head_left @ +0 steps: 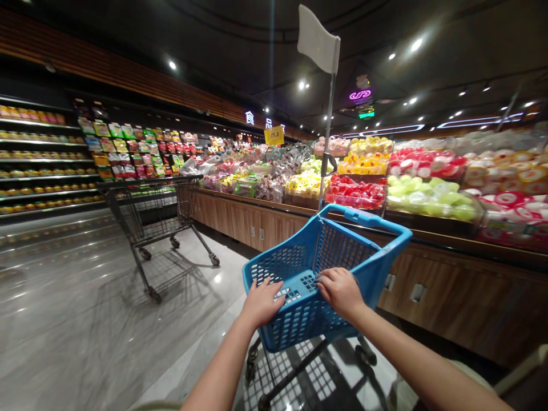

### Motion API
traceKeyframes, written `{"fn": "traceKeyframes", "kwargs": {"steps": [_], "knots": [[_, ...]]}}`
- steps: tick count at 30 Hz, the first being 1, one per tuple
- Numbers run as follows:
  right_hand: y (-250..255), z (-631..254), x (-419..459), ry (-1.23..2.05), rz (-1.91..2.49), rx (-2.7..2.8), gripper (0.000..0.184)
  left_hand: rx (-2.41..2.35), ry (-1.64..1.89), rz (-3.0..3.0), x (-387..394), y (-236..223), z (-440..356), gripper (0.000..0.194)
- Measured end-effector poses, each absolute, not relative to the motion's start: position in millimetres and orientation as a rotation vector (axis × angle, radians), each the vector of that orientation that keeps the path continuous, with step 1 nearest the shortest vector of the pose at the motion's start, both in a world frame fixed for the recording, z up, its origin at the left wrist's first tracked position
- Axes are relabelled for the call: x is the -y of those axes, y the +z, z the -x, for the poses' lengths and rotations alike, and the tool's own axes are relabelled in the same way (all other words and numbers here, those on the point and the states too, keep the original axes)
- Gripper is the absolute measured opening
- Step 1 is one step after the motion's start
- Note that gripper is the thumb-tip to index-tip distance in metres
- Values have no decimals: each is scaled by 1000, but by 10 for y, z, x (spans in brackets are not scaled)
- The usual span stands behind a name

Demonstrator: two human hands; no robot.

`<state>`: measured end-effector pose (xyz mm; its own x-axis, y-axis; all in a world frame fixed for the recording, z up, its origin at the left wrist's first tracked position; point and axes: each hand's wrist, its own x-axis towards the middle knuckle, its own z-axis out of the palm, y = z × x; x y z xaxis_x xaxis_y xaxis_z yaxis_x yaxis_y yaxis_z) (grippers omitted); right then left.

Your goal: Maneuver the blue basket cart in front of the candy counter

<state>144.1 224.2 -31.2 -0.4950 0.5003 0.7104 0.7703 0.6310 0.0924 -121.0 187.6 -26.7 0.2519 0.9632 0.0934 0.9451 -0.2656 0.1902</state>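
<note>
A small blue plastic shopping cart (363, 260) stands in front of me in a store aisle, its basket showing nothing inside. My left hand (261, 301) rests on the basket's near rim, fingers curled over the edge. My right hand (340, 290) grips the same rim a little to the right, fingers closed over it. A thin pole (327, 131) rises from the cart with a white flag (319, 41) at its top.
A dark metal shopping cart (149, 214) stands unattended on the glossy floor to the left. A long wooden counter (449, 285) with bins of colourful packaged sweets runs along the right. Lit shelves (43, 160) line the far left wall.
</note>
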Motion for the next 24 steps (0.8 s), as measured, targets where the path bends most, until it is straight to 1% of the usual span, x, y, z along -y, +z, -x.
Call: {"fn": "traceKeyframes", "kwargs": {"steps": [3, 6, 11, 17, 20, 24], "knots": [[-352, -1319, -2208, -518, 935, 2211, 19, -1849, 293, -2406, -1865, -254, 1225, 54], [-318, -1399, -2251, -568, 861, 2303, 20, -1844, 300, -2409, -1853, -240, 1238, 55], [-150, -1851, -2436, -701, 862, 2427, 24, -1831, 312, -2404, -1835, -239, 1246, 54], [54, -2400, -2649, -833, 951, 2389, 28, -1830, 326, -2394, -1827, -241, 1234, 54], [59, -2406, -2651, -826, 1019, 2318, 29, -1845, 314, -2382, -1820, -234, 1201, 54], [-34, -2178, -2532, -751, 1068, 2232, 29, -1843, 302, -2384, -1789, -231, 1156, 53]]}}
